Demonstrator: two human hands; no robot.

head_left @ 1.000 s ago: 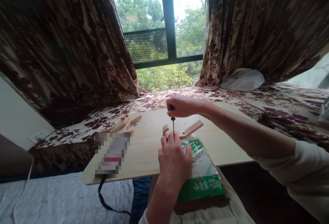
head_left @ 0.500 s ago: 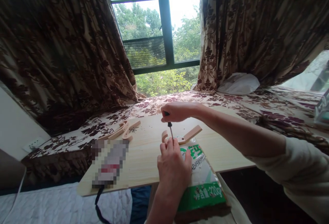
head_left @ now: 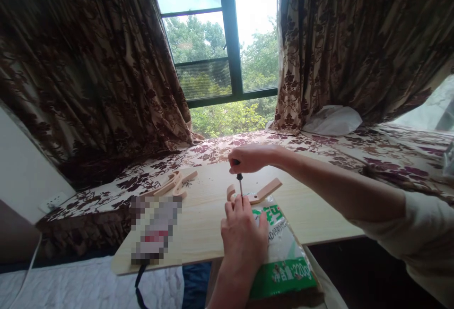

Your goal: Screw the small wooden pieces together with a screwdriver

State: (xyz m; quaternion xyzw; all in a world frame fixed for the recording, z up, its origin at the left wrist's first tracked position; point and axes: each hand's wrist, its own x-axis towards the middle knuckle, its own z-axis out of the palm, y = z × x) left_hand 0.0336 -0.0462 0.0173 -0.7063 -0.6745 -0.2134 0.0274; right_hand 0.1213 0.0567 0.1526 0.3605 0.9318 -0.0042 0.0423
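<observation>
My right hand (head_left: 252, 158) is wrapped round the black handle of a screwdriver (head_left: 240, 185), whose metal shaft points straight down. Its tip is hidden behind the fingers of my left hand (head_left: 244, 233). Those fingers are bunched around the tip and press on a curved light-wood piece (head_left: 268, 188), which has a hooked end and a straight arm with a dark hole. Whether they pinch a screw I cannot make out. Under the wood lies a green and white printed package (head_left: 289, 247), partly covered by my left hand.
More curved wood pieces (head_left: 177, 184) lie at the left of the pale wooden table (head_left: 198, 226), with small dark screws beside them. A blurred-out object (head_left: 156, 228) with a black strap is nearer the left edge. A white bag (head_left: 333, 120) sits on the floral-covered sill.
The whole view has shifted slightly, so everything sits a little lower and further right. Both hands keep their places on the screwdriver and the wood piece.
</observation>
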